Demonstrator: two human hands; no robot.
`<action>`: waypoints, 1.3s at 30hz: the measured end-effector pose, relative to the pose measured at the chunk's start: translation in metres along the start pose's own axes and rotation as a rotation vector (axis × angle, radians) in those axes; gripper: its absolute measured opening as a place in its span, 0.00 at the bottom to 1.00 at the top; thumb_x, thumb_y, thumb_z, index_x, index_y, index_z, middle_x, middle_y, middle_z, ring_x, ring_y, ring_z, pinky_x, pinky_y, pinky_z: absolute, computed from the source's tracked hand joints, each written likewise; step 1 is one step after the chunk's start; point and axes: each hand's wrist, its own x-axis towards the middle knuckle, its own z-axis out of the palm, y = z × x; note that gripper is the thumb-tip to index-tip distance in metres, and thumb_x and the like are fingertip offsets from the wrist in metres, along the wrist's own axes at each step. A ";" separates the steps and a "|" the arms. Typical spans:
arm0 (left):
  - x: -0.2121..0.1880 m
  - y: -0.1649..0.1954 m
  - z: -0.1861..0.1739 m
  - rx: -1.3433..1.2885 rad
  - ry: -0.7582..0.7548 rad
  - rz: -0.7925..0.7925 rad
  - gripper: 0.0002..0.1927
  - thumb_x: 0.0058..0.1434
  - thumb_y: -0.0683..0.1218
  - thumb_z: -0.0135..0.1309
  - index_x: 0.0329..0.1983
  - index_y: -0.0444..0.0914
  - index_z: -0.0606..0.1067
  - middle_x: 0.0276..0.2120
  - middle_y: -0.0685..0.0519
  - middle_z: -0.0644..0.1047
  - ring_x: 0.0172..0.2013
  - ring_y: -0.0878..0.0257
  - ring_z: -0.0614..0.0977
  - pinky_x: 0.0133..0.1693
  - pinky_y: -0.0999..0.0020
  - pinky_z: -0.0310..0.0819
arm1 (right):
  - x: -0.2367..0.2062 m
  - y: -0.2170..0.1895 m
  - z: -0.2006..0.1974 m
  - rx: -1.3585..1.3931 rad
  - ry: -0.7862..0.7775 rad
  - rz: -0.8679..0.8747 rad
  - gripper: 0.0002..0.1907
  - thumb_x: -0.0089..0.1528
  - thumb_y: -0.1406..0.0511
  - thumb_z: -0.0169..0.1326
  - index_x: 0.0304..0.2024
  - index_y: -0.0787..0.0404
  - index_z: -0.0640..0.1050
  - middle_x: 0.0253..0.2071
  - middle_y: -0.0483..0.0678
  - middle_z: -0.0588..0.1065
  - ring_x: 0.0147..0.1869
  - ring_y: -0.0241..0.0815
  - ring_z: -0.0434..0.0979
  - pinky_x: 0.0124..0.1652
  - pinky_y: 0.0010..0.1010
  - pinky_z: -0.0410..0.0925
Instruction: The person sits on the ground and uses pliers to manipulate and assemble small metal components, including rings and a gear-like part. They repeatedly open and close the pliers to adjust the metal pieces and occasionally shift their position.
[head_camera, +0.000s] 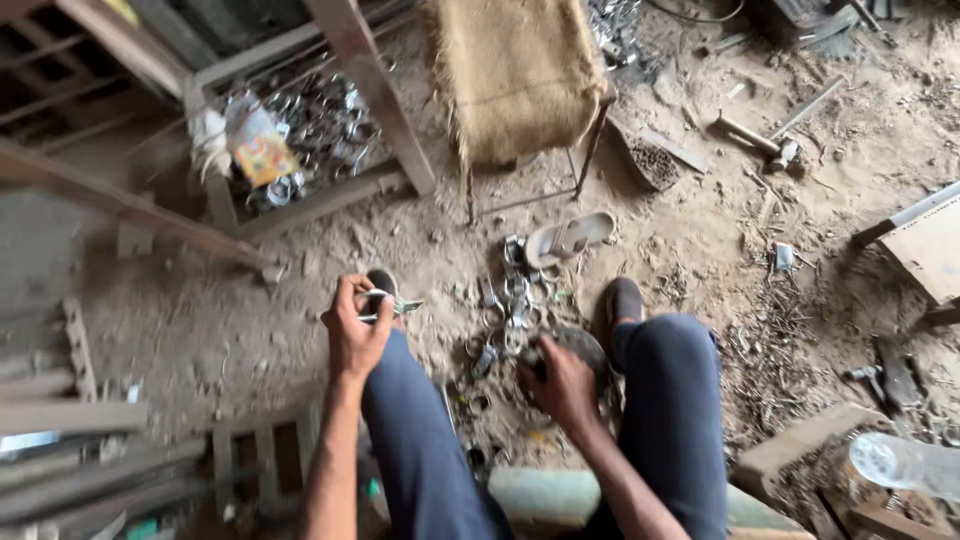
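Observation:
I sit with my knees apart in dark blue trousers over a dirt floor. My left hand (355, 330) is raised above my left knee and grips a small metal ring clamp (392, 307) by its band. My right hand (560, 385) reaches down between my legs and rests on a dark round metal block (580, 348) on the ground; whether it holds anything is hidden. A scatter of metal clamps (510, 300) lies on the ground just beyond my hands.
A stool covered in burlap (515, 75) stands ahead, a sandal (568, 238) below it. A wooden frame holds a heap of clamps (320, 135) at upper left. A hammer (755, 138) lies upper right. Wood pieces and a plastic bottle (900, 462) sit at right.

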 end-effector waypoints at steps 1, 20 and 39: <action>-0.023 0.013 0.005 -0.002 0.037 0.078 0.13 0.63 0.44 0.59 0.45 0.38 0.68 0.27 0.56 0.76 0.28 0.70 0.81 0.33 0.72 0.74 | -0.001 0.001 -0.005 0.054 -0.019 -0.006 0.23 0.57 0.57 0.65 0.53 0.53 0.76 0.35 0.51 0.81 0.36 0.49 0.82 0.33 0.42 0.74; -0.193 0.027 0.011 -0.284 0.443 -0.163 0.06 0.75 0.44 0.53 0.47 0.35 0.73 0.29 0.59 0.71 0.24 0.74 0.68 0.25 0.79 0.61 | -0.072 -0.024 -0.073 0.060 -0.057 0.018 0.13 0.56 0.62 0.65 0.39 0.63 0.82 0.41 0.54 0.81 0.37 0.52 0.82 0.36 0.43 0.73; -0.198 -0.040 -0.001 -0.023 0.426 0.125 0.17 0.79 0.43 0.52 0.39 0.22 0.74 0.33 0.46 0.76 0.36 0.61 0.78 0.41 0.67 0.73 | -0.319 0.112 -0.191 0.021 0.335 0.836 0.16 0.68 0.62 0.53 0.53 0.65 0.81 0.31 0.51 0.78 0.29 0.38 0.73 0.29 0.32 0.65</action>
